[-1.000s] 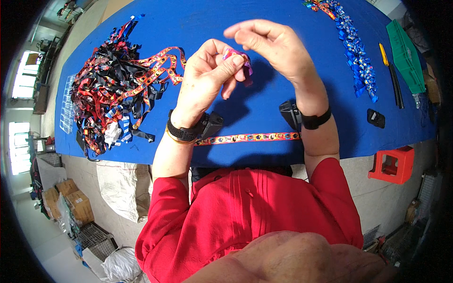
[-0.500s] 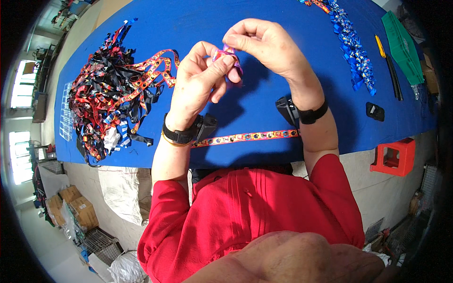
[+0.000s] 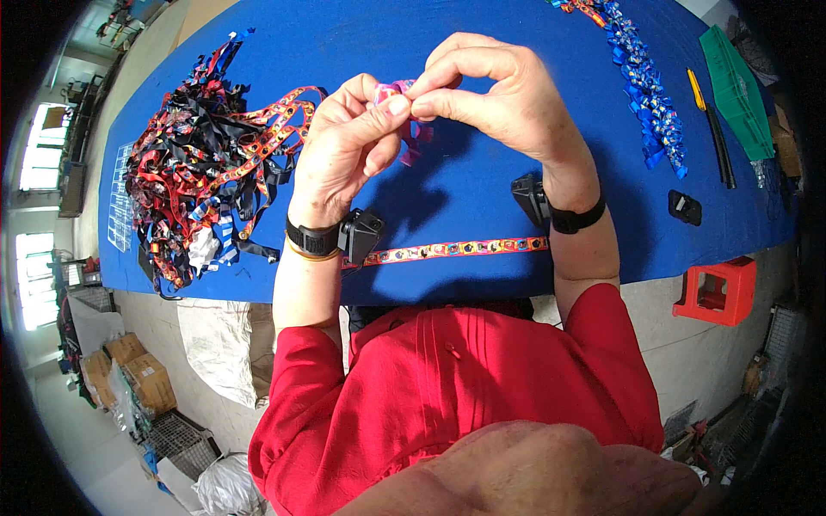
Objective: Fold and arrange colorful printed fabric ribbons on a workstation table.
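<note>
My left hand [image 3: 348,138] pinches a short pink and purple ribbon [image 3: 391,90] between thumb and forefinger, above the blue table. One end of the ribbon hangs below the fingers. At its upper right, my right hand [image 3: 503,95] has thumb and forefinger pressed together on the same ribbon; the exact spot is partly hidden by the fingertips. A patterned red and yellow ribbon strip [image 3: 447,249] lies flat along the near table edge, beneath my wrists. Each wrist wears a black strap with a small black device.
A tangled heap of ribbons [image 3: 194,172] covers the table's left side. At the far right lie a bundle of blue ribbons [image 3: 645,103], a yellow and black tool [image 3: 710,125], a black flat object [image 3: 685,206] and a green crate [image 3: 736,90]. A red stool [image 3: 716,291] stands on the floor.
My right hand has moved slightly right and down, its fingertips closer to the left thumb. The left hand has shifted slightly left, and the ribbon is turned differently between them.
</note>
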A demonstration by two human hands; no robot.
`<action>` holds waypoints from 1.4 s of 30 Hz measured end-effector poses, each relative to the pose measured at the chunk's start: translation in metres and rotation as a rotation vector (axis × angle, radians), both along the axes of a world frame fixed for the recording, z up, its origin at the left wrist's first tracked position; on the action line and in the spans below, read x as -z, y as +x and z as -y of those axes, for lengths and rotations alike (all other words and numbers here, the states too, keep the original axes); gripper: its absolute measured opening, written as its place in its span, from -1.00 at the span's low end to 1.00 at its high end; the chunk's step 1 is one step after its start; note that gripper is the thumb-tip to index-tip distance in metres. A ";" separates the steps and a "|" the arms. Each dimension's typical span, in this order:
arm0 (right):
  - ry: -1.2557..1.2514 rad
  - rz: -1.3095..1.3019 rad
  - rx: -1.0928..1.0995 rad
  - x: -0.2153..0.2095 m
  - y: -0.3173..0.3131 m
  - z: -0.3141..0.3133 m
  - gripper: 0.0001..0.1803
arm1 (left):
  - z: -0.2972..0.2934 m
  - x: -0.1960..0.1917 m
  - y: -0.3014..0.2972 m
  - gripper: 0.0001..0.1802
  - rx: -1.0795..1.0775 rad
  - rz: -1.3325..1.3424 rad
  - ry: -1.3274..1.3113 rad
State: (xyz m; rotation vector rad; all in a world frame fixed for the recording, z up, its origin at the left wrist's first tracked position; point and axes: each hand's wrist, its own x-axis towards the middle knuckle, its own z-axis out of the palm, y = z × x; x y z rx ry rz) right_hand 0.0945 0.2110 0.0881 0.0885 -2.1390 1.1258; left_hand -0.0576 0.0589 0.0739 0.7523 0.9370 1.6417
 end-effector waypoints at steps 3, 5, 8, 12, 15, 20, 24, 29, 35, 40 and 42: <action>-0.006 -0.011 -0.033 -0.001 0.001 0.000 -0.91 | 0.001 -0.001 0.000 -0.88 0.002 -0.026 0.010; -0.058 0.049 -0.091 -0.001 0.004 -0.004 -0.91 | 0.001 -0.005 0.001 -0.85 0.026 0.002 0.003; -0.049 0.093 -0.102 -0.004 0.006 -0.004 -0.90 | 0.000 0.001 0.000 -0.83 0.011 0.053 0.015; -0.093 0.155 -0.088 -0.003 0.006 -0.005 -0.89 | -0.001 -0.003 0.005 -0.78 -0.031 -0.002 -0.025; -0.109 0.259 -0.126 -0.006 0.008 -0.006 -0.82 | 0.000 -0.003 0.006 -0.73 -0.060 -0.105 -0.046; -0.051 0.117 -0.158 0.004 0.005 -0.012 -0.60 | 0.002 -0.007 0.009 -0.68 -0.052 -0.215 -0.026; -0.123 0.204 -0.206 0.006 0.002 -0.011 -0.67 | 0.001 -0.009 0.017 -0.69 -0.136 -0.298 -0.019; -0.112 0.290 -0.240 0.001 0.003 -0.016 -0.69 | 0.002 -0.004 0.010 -0.71 -0.166 -0.490 0.000; -0.176 0.308 -0.222 0.009 0.002 -0.018 -0.73 | 0.004 -0.010 0.017 -0.72 -0.168 -0.462 0.033; -0.190 0.364 -0.250 0.008 0.004 -0.019 -0.70 | 0.005 -0.011 0.015 -0.72 -0.132 -0.412 -0.005; -0.192 0.388 -0.260 0.006 0.004 -0.019 -0.74 | 0.005 -0.009 0.014 -0.72 -0.124 -0.383 -0.006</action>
